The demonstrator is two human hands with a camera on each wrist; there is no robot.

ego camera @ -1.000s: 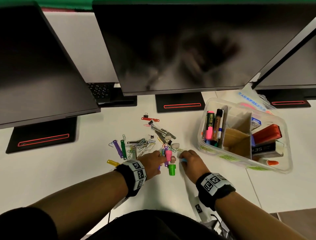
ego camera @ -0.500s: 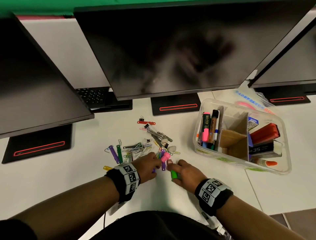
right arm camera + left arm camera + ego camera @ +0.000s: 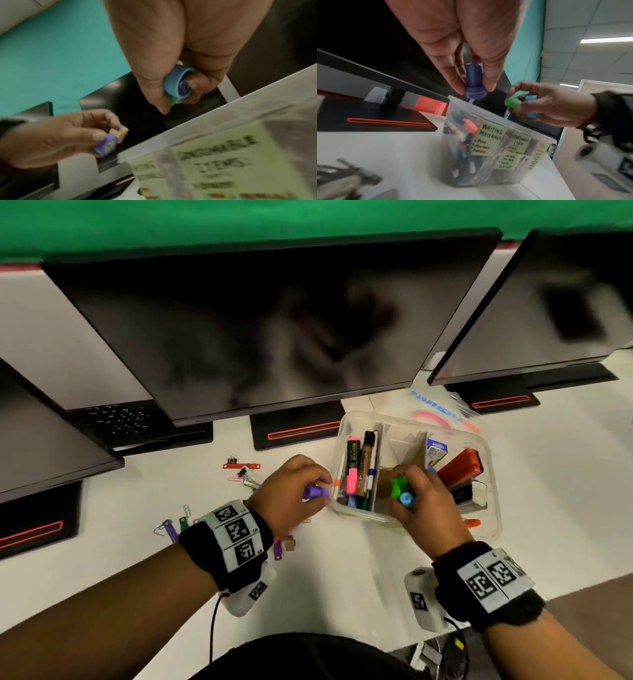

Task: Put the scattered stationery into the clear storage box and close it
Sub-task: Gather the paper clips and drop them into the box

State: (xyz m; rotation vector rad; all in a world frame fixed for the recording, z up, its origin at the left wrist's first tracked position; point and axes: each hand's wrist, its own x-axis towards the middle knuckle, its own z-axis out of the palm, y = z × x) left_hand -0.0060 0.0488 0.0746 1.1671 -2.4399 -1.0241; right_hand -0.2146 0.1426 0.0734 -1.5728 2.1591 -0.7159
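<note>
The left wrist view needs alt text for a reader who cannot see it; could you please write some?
A left hand pinches a purple stamp above a clear storage box of pens, labelled "Writing Materials". Beside it, a right hand holds green and blue stamps.

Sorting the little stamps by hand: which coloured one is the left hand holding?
The purple stamp, pinched in the left hand. The green stamp and blue stamp are both in the right hand.

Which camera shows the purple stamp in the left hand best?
The left wrist view: the purple stamp is sharp, pinched between fingertips above the clear storage box. The head view shows only one end; the right wrist view shows it blurred.
</note>
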